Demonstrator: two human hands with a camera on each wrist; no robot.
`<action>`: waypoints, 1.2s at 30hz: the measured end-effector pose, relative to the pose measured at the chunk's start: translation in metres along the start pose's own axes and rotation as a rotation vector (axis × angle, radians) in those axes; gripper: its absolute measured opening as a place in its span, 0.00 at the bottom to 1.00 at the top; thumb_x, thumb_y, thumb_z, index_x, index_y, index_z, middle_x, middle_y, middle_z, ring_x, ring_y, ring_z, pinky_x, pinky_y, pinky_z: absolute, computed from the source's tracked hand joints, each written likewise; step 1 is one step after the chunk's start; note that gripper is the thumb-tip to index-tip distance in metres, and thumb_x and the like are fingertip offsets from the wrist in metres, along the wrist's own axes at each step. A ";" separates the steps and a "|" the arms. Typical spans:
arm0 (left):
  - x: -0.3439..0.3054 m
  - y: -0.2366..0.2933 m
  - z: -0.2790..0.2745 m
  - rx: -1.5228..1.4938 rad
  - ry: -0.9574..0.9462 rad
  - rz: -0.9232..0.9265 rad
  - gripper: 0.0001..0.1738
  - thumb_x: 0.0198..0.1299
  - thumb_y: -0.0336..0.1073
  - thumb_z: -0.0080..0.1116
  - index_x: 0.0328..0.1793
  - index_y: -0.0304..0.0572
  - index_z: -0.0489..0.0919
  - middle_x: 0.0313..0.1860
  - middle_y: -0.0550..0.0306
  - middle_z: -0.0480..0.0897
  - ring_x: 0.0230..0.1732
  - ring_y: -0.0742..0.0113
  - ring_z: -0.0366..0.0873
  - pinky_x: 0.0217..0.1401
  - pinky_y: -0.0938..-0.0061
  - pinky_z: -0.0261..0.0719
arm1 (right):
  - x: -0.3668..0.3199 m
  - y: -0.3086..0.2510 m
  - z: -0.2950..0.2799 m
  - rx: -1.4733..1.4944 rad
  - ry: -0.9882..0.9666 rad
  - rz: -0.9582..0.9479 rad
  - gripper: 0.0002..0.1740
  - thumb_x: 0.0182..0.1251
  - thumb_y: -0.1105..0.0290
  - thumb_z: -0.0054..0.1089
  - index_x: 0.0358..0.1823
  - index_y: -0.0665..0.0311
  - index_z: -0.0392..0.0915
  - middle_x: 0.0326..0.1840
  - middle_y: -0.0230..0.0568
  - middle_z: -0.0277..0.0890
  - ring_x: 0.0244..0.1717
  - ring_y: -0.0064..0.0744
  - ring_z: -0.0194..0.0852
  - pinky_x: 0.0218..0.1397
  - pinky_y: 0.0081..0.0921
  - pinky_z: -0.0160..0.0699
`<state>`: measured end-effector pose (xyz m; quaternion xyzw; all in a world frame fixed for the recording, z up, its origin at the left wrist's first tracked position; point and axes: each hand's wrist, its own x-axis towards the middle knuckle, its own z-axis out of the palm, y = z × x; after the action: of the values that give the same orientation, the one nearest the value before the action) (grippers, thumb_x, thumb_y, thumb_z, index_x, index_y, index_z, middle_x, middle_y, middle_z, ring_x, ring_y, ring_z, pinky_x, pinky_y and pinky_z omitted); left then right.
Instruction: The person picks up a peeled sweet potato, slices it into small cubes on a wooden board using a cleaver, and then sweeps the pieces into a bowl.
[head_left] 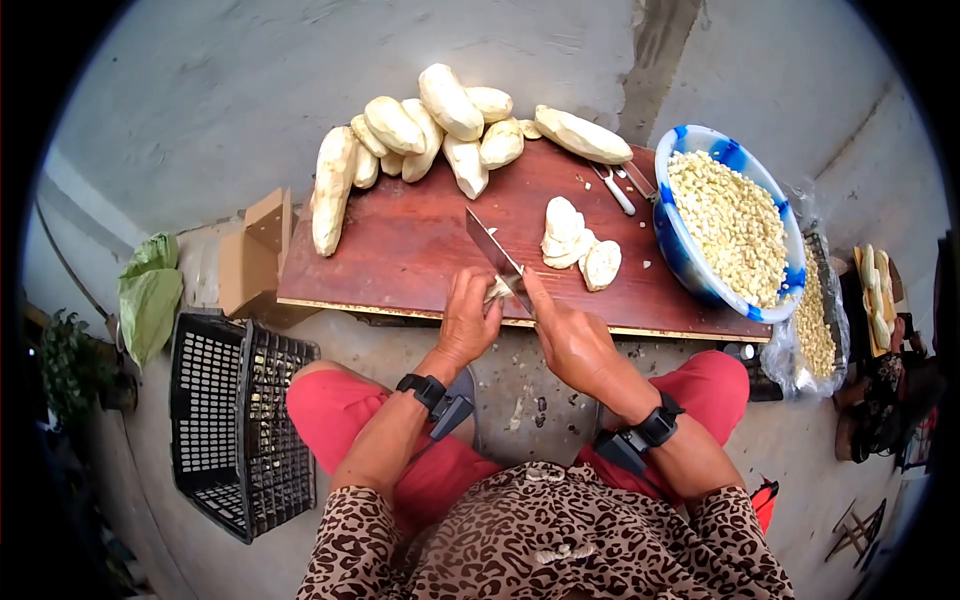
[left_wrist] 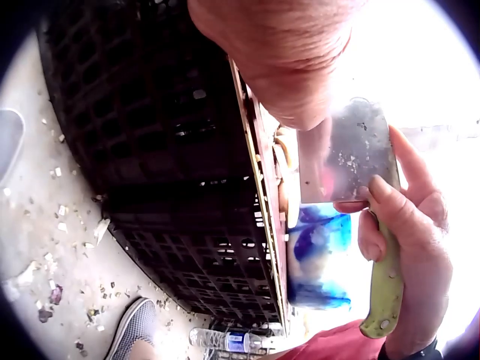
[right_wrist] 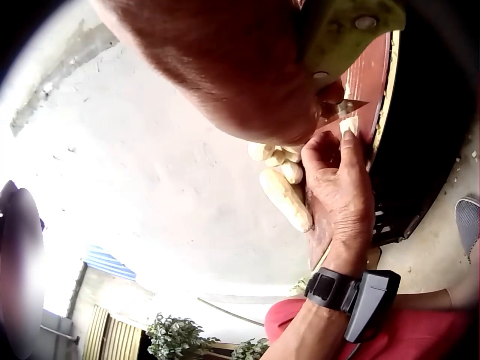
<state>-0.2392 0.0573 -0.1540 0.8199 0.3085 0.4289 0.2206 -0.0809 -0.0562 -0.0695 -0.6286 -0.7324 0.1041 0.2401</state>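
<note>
My right hand (head_left: 580, 345) grips a cleaver (head_left: 490, 245), its blade tilted over the front of the red-brown board. The cleaver's green handle (left_wrist: 386, 281) shows in the left wrist view. Against the board my left hand (head_left: 462, 320) pinches a pale piece of peeled root (right_wrist: 349, 126), close beside the blade. A small stack of cut root slices (head_left: 565, 235) lies right of the cleaver. Whole peeled roots (head_left: 395, 125) are heaped along the board's back left, and a single long root (head_left: 583, 135) lies farther right.
A blue-and-white basin (head_left: 668, 235) full of diced root stands at the board's (head_left: 400, 225) right end. Near it lies a white-handled tool (head_left: 617, 192). A black plastic crate (head_left: 245, 430) and a cardboard box (head_left: 255, 250) are at the left. A clear bag (head_left: 800, 375) of diced pieces is at the right.
</note>
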 end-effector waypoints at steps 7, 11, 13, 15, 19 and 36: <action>0.000 -0.002 0.000 0.121 -0.026 0.059 0.10 0.49 0.20 0.59 0.39 0.35 0.76 0.40 0.48 0.77 0.43 0.46 0.74 0.48 0.59 0.72 | -0.008 -0.008 -0.005 -0.156 -0.089 -0.055 0.45 0.51 0.81 0.55 0.75 0.75 0.53 0.29 0.56 0.80 0.29 0.53 0.82 0.30 0.44 0.79; 0.001 -0.006 0.001 0.092 -0.014 0.059 0.08 0.49 0.20 0.59 0.36 0.35 0.76 0.38 0.49 0.78 0.43 0.46 0.74 0.47 0.59 0.72 | -0.002 -0.010 -0.001 -0.178 -0.104 -0.065 0.45 0.52 0.81 0.55 0.76 0.75 0.51 0.30 0.56 0.80 0.28 0.52 0.82 0.30 0.44 0.79; 0.000 -0.006 0.001 0.090 -0.027 0.039 0.08 0.49 0.20 0.60 0.36 0.35 0.77 0.38 0.49 0.78 0.43 0.47 0.74 0.47 0.58 0.72 | 0.005 -0.009 0.007 -0.164 -0.156 -0.021 0.46 0.52 0.81 0.54 0.77 0.74 0.50 0.31 0.57 0.80 0.30 0.52 0.82 0.31 0.44 0.79; 0.000 -0.006 0.002 0.091 -0.033 0.030 0.07 0.49 0.21 0.60 0.35 0.36 0.76 0.37 0.50 0.77 0.43 0.47 0.73 0.47 0.58 0.71 | 0.012 -0.005 0.019 -0.151 -0.161 0.002 0.46 0.53 0.81 0.54 0.77 0.73 0.48 0.31 0.57 0.80 0.31 0.53 0.82 0.31 0.45 0.79; 0.000 -0.005 0.001 0.116 -0.030 0.040 0.07 0.50 0.21 0.60 0.36 0.36 0.77 0.38 0.50 0.77 0.43 0.47 0.74 0.48 0.58 0.72 | 0.023 0.006 0.028 -0.103 -0.087 -0.001 0.47 0.54 0.79 0.55 0.78 0.70 0.47 0.32 0.56 0.80 0.31 0.55 0.82 0.31 0.47 0.79; -0.004 -0.005 -0.001 0.080 0.008 0.041 0.09 0.51 0.19 0.60 0.40 0.34 0.76 0.39 0.46 0.77 0.42 0.46 0.74 0.45 0.60 0.74 | 0.001 -0.001 0.012 -0.051 -0.032 -0.058 0.39 0.62 0.79 0.53 0.76 0.72 0.51 0.30 0.58 0.79 0.29 0.58 0.79 0.30 0.48 0.75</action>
<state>-0.2433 0.0583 -0.1588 0.8326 0.3092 0.4238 0.1776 -0.0873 -0.0532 -0.0794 -0.6112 -0.7565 0.0884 0.2153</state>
